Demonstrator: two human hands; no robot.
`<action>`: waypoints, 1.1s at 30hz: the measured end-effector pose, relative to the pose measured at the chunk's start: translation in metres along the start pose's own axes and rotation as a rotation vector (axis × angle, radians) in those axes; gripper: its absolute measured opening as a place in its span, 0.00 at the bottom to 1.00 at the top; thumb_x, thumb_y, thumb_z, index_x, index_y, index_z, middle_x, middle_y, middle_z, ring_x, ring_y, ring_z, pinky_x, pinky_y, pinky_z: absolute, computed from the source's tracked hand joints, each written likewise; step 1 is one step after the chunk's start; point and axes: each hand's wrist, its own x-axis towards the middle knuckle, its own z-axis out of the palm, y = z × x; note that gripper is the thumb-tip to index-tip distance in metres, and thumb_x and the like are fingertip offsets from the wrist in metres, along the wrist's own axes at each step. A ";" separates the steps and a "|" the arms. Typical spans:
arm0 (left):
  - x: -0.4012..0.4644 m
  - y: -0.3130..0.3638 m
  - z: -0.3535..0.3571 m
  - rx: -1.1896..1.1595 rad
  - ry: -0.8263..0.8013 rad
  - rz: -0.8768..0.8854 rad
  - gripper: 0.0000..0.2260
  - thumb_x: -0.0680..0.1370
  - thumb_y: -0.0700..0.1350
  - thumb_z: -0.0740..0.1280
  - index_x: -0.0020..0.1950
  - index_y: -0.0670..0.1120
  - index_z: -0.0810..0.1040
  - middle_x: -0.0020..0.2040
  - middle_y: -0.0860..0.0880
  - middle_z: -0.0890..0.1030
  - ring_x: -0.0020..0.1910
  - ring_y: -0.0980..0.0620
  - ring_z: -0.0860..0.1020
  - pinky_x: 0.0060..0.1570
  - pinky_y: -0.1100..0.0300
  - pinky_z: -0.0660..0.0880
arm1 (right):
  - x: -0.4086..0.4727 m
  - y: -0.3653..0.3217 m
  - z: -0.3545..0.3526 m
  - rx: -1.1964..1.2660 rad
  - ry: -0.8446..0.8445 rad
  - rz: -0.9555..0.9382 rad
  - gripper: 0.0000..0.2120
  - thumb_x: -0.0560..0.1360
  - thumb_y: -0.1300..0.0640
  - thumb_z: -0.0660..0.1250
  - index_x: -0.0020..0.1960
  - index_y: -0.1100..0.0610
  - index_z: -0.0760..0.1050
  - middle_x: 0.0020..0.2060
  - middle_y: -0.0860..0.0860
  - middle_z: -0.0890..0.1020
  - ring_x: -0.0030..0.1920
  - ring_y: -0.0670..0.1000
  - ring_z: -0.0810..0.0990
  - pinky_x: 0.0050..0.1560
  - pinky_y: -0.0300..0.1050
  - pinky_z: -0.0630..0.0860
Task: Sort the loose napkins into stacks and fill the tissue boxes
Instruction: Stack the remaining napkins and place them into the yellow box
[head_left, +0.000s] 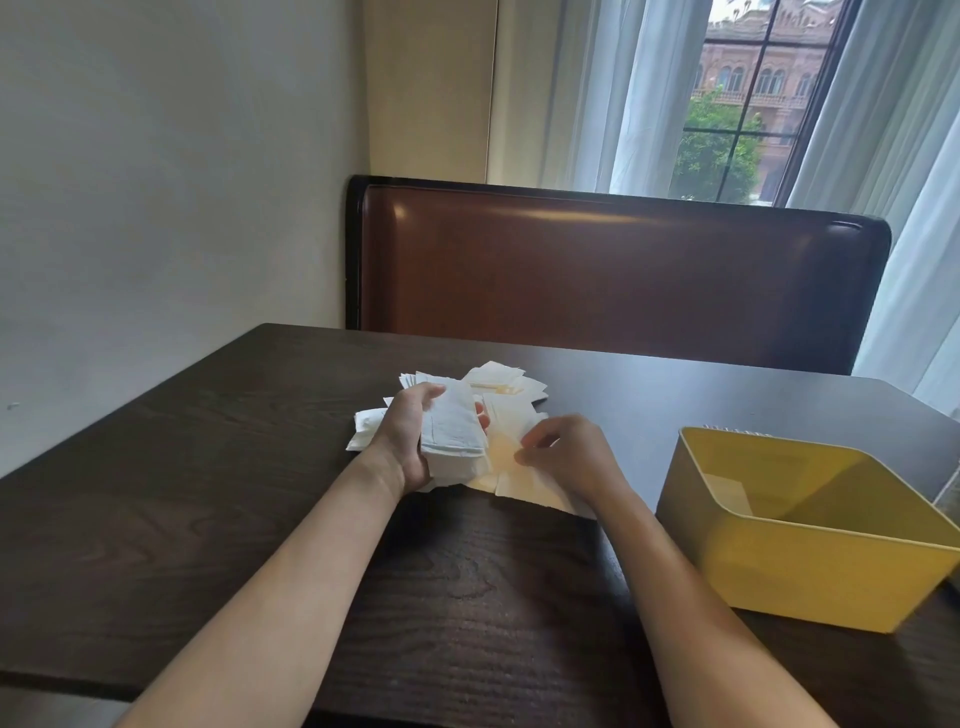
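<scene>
One yellow bin (810, 566): single napkin inside | left hand (402, 431) grips napkin stack (451, 431) | right hand (563, 454) pinches loose napkin (524, 488)

A dark wooden tabletop (208, 493) with visible grain and a low satin sheen. Near its far edge lies a heap of soft white paper napkins (506, 387), matt and lightly embossed. A thick stack of napkins (452, 431) of the same textured paper is gripped in the left hand (402, 436). At the right edge stands a yellow bin (810, 566) of smooth, matt plastic. Beyond the far edge, a booth seat back (618, 275) in glossy reddish-brown leather-like upholstery, framed in dark trim. Sheer white cloth curtains (623, 93) hang at the window.
</scene>
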 end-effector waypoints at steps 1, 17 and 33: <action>0.001 0.000 0.000 -0.015 -0.003 0.000 0.17 0.82 0.48 0.58 0.58 0.36 0.76 0.43 0.41 0.81 0.41 0.45 0.80 0.47 0.52 0.77 | 0.000 0.000 0.000 0.013 0.030 0.003 0.03 0.72 0.58 0.76 0.45 0.54 0.85 0.42 0.45 0.80 0.42 0.44 0.77 0.49 0.42 0.76; 0.019 -0.020 -0.001 0.144 -0.092 0.124 0.34 0.74 0.69 0.64 0.63 0.41 0.79 0.53 0.41 0.82 0.53 0.44 0.82 0.54 0.49 0.81 | -0.011 -0.018 -0.014 0.931 0.271 0.058 0.03 0.78 0.58 0.68 0.48 0.53 0.80 0.47 0.52 0.83 0.48 0.52 0.81 0.45 0.45 0.81; 0.022 -0.036 0.011 0.055 0.048 0.167 0.22 0.85 0.54 0.58 0.68 0.38 0.76 0.61 0.36 0.82 0.61 0.37 0.80 0.61 0.43 0.78 | -0.017 -0.028 0.007 0.777 -0.056 0.069 0.09 0.74 0.60 0.74 0.54 0.54 0.82 0.44 0.52 0.87 0.44 0.52 0.85 0.47 0.49 0.82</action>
